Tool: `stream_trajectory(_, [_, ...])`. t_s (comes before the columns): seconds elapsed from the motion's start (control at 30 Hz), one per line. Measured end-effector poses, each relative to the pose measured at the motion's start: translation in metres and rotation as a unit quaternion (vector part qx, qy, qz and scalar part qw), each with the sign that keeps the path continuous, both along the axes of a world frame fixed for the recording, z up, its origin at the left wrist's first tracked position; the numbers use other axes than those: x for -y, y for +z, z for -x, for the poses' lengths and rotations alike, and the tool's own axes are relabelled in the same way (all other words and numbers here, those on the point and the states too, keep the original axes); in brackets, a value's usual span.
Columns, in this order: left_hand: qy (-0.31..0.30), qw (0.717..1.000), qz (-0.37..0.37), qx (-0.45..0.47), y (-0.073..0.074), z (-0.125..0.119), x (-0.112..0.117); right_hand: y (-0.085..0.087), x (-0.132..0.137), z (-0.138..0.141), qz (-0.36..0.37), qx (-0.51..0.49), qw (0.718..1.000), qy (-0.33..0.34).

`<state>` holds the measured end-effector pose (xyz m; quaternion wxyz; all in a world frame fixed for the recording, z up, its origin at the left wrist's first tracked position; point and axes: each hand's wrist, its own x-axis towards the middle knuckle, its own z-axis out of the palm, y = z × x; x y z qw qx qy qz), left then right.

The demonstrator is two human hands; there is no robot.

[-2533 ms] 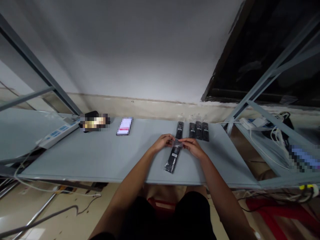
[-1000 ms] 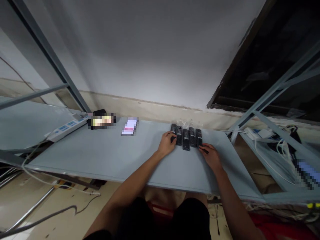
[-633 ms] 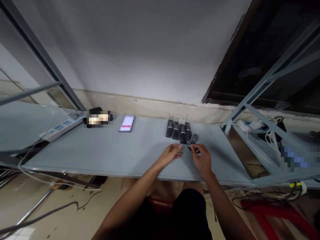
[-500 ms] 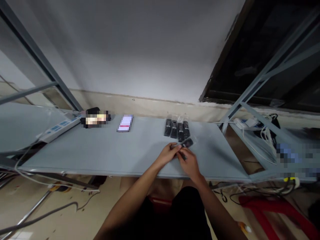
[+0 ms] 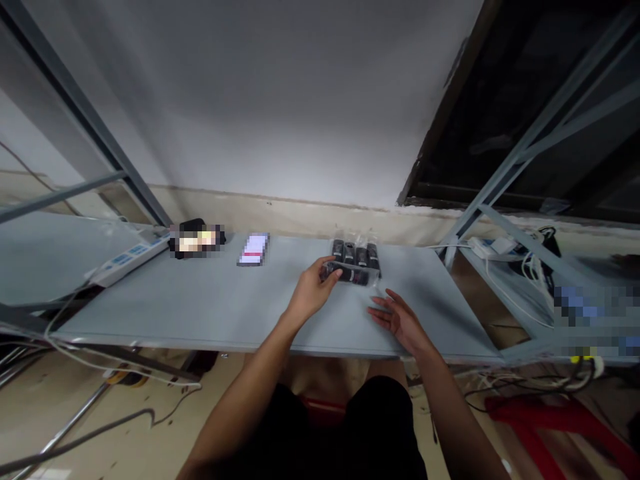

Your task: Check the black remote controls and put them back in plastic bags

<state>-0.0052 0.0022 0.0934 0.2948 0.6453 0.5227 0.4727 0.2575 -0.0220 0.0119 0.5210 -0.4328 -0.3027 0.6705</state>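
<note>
Far left: white power strip (image 5: 131, 255) with blue sockets, lying at a slant along the left side of the grey tabletop (image 5: 200, 307). Next, near the wall (image 5: 290, 133), a dark item (image 5: 197, 241), its detail masked by blur; then a phone (image 5: 254, 249), lying flat, screen lit, also blurred. Left hand (image 5: 311, 290): fingers closed on the left end of a wrapped black packet (image 5: 353, 274), thumb on the near side. Held packet lies crosswise, its clear sleeve extending past the dark part at the right end; cannot tell whether it touches the tabletop. Directly behind it, four black packets (image 5: 361, 253) in a side-by-side row, long axes toward the wall, clear plastic at their far ends, near ends partly hidden by the held one. Right hand (image 5: 397, 319): fingers spread wide, just in front and to the right of the held packet, apart from it. Further right, beyond a metal post (image 5: 467, 223), a white power block (image 5: 493, 249) beside looped white cables (image 5: 536, 270). Lower right, on the floor: red stool (image 5: 565, 415), partly seen.
</note>
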Motion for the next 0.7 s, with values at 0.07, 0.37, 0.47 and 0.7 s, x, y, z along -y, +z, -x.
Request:
stream_trajectory(0.07, [-0.007, 1.000, -0.016, 0.021, 0.012, -0.002, -0.001, 0.000, -0.006, 0.005, -0.006, -0.017, 1.000, 0.014])
stream_trajectory(0.37, [-0.067, 0.997, -0.016, 0.024, 0.027, -0.011, -0.003, -0.004, -0.013, 0.012, -0.013, -0.041, 0.998, 0.045])
stream_trajectory(0.47, [-0.049, 0.998, -0.027, -0.001, 0.033, -0.012, -0.001, -0.008, -0.009, 0.013, -0.017, -0.046, 0.997, 0.066])
stream_trajectory(0.7, [0.000, 0.999, -0.045, -0.019, 0.030, 0.008, -0.016, -0.015, -0.006, 0.013, -0.008, -0.050, 0.996, 0.077])
